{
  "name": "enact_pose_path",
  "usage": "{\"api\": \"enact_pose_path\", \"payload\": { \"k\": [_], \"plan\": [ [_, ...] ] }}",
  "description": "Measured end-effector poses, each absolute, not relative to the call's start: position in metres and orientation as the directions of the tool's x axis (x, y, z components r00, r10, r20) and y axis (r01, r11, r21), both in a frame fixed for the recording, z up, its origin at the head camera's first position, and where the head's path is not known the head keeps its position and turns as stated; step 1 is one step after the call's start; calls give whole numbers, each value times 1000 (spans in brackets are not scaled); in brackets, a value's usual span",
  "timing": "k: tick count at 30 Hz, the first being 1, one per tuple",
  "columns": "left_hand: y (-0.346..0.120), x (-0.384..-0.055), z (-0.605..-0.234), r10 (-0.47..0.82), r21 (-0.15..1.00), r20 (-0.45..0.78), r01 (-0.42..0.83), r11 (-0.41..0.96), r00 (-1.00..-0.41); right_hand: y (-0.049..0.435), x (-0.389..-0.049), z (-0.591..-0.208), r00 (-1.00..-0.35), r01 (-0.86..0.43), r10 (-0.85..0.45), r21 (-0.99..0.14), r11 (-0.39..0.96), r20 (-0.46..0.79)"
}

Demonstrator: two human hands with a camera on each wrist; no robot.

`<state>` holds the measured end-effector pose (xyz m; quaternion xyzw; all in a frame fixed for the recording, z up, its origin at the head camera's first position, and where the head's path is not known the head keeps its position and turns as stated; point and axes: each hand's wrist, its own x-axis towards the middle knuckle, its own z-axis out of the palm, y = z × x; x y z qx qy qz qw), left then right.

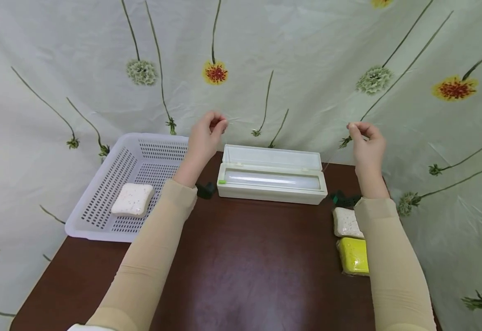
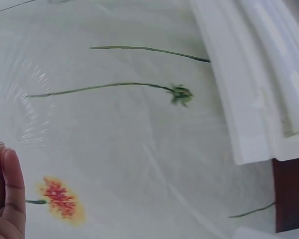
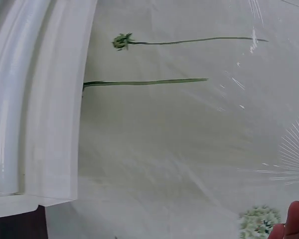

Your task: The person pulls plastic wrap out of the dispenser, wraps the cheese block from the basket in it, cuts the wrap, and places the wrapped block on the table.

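A sheet of clear cling film [image 2: 37, 112] stretches between the two raised hands, with crease lines fanning out from the fingertips. My left hand [image 1: 202, 140] pinches one corner between thumb and fingers. At the other side, my right hand [image 1: 368, 147] pinches the film; its creases [image 3: 293, 152] show in the right wrist view, where only part of the hand appears. Below and between the hands stands a white cling film dispenser box [image 1: 269, 194], lid [image 1: 271, 157] raised at the back. Inside it lies a film roll [image 1: 271, 179]. A small green slider [image 1: 222, 182] sits at its left front.
A pale lavender perforated basket [image 1: 93, 184] stands at the left, holding a white speckled block [image 1: 133, 199]. At the right, a white speckled block [image 1: 346, 221] and a yellow block [image 1: 353, 255] lie partly behind the right sleeve. A floral sheet [image 1: 307, 55] hangs behind the dark table [image 1: 241, 276].
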<state>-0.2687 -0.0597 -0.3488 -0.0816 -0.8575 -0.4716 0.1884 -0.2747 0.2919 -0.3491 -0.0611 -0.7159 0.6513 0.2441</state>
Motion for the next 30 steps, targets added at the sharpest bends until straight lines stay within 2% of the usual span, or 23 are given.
{"api": "enact_pose_path", "payload": {
  "k": [5, 10, 16, 22, 26, 30],
  "plan": [
    [-61, -263, -325, -72, 816, 407, 326, 478, -911, 291, -268, -323, -845, -326, 409, -938, 118, 345],
    [-65, -259, -301, -87, 842, 417, 349, 411, -905, 288, -262, -298, -823, -412, 414, -911, 36, 389],
    [-65, -257, -275, -107, 859, 423, 361, 364, -900, 287, -260, -273, -805, -449, 441, -893, -14, 398],
    [-65, -259, -256, -115, 835, 480, 412, 363, -870, 286, -258, -255, -794, -488, 453, -869, -77, 405],
    [-69, -248, -251, -116, 811, 515, 440, 385, -849, 289, -240, -251, -789, -529, 433, -841, -117, 436],
    [-76, -222, -251, -79, 739, 587, 494, 459, -806, 297, -205, -257, -767, -595, 376, -796, -111, 520]
  ]
}}
